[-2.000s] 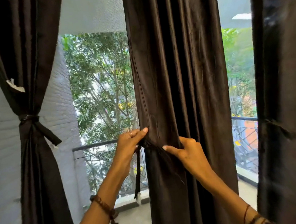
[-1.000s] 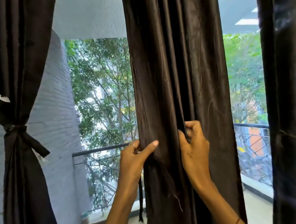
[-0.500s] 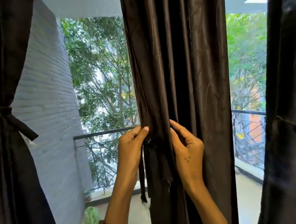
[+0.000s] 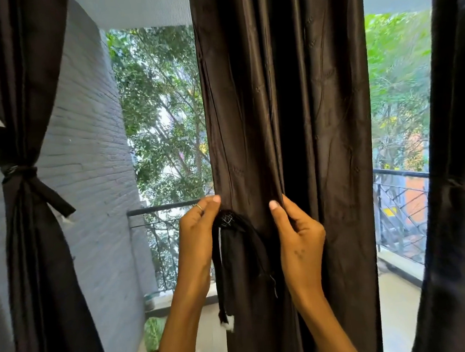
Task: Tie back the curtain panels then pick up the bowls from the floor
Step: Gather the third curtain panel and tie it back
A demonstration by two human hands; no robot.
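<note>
A: Balcony rail [image 4: 166,207] and trees behind. Left curtain [image 4: 31,252], nine o'clock, tied. Your middle curtain [image 4: 285,114] hangs loose.

B: Hands?

A: Left hand [image 4: 196,241] now pinches its edge by the tie strap [image 4: 228,261]; right hand [image 4: 299,234] has shifted to pinch a fold. Gathering's barely begun. Bowls not visible.
</note>
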